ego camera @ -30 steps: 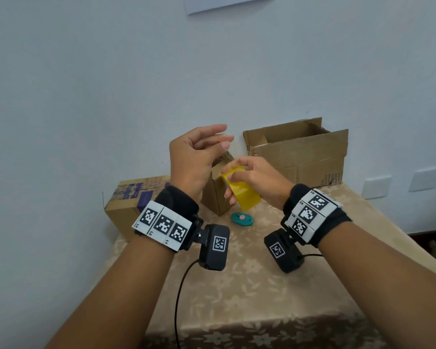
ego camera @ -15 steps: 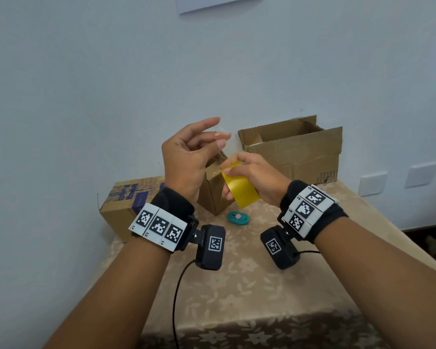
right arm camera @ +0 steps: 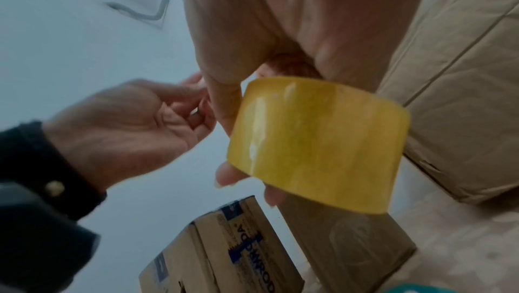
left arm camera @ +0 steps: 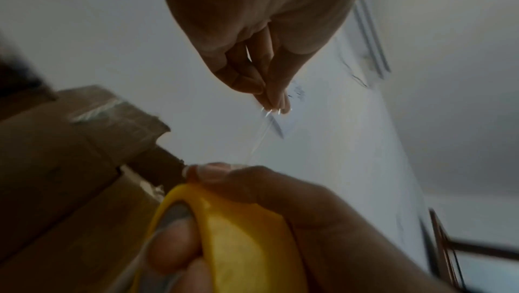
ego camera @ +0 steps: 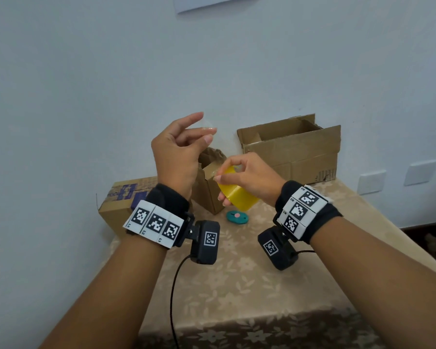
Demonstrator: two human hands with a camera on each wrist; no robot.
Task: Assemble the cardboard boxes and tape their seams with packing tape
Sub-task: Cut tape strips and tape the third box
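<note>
Since a second ago the left hand [ego camera: 179, 152], pinching the tape end [left arm camera: 269, 118], has been raised from the roll [ego camera: 237, 195] gripped by the right hand [ego camera: 247, 177] above the tabletop [ego camera: 237, 285]; strip lengthened, seam taping judged imminent.

The right hand [ego camera: 247, 177] is curled round the tape roll [ego camera: 237, 195]. The left hand [ego camera: 179, 152], raised beside it, seemingly pinches a clear strip [left arm camera: 262, 133].
</note>
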